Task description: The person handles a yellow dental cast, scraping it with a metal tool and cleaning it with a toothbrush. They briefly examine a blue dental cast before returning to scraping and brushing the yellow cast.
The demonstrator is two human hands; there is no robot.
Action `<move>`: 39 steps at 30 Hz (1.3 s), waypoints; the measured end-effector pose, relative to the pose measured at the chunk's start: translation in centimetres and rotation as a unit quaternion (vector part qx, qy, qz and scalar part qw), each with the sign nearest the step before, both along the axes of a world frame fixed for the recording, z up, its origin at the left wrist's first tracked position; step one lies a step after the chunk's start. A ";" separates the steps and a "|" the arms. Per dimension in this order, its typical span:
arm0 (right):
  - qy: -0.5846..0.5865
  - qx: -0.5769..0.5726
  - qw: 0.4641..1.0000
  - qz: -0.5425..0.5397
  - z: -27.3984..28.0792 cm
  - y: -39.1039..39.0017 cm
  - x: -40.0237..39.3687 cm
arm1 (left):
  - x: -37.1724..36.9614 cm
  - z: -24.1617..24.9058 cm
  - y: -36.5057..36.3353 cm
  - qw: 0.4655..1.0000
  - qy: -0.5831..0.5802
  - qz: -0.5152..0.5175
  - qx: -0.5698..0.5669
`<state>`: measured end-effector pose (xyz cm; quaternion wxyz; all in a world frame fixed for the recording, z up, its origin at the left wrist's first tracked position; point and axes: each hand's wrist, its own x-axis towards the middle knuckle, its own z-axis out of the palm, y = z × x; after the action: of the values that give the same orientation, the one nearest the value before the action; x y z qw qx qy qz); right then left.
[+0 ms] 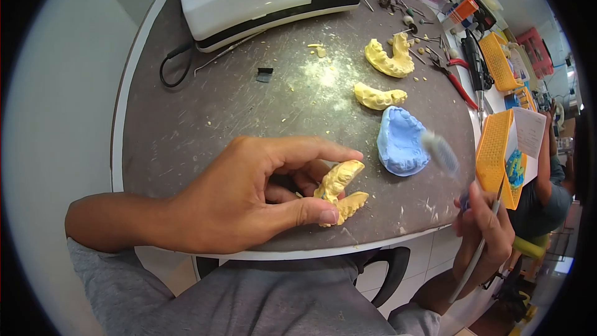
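Note:
Near the table's front edge, my left hand [249,193] grips a yellow plaster dental cast [341,180] between thumb and fingers; the cast is curved, with tooth shapes. At the right, beyond the table's front edge, my right hand [485,227] is closed around a thin metal tool [469,270]. A whitish, motion-blurred object [440,151] shows between that hand and the blue cast; what it joins is unclear. The blue arch-shaped cast [401,140] lies right of my left hand. Behind it sit a small yellow cast piece [379,96] and a horseshoe-shaped yellow cast [392,56].
A white machine [249,6] stands at the back left. Yellow powder [320,74] covers part of the tabletop [186,118]. Red-handled pliers [461,87], small rotary bits and orange baskets [494,149] line the right side. Another person's arm [544,162] shows at far right.

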<state>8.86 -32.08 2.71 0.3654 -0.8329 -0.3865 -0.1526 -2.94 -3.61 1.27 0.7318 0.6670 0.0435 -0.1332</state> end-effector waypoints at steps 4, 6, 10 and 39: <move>0.000 0.010 0.998 0.063 0.1 3.0 -1.4 | -0.2 -0.3 0.0 1.000 -0.014 0.011 0.005; 0.008 -0.021 0.995 0.096 0.0 3.7 -1.5 | -0.3 -0.4 0.0 1.000 -0.016 0.014 -0.001; 0.034 -0.112 0.987 0.115 1.2 1.9 -1.0 | -0.1 -0.1 0.1 1.000 -0.018 0.014 -0.013; 0.186 0.105 0.942 0.260 -2.4 5.6 -2.5 | -0.1 -1.3 0.2 0.951 -0.207 0.027 0.228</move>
<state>6.37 -26.47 0.27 0.5430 -0.6740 -0.4965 0.0660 -3.07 -3.37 -0.03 0.5568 0.8273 -0.0613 0.0412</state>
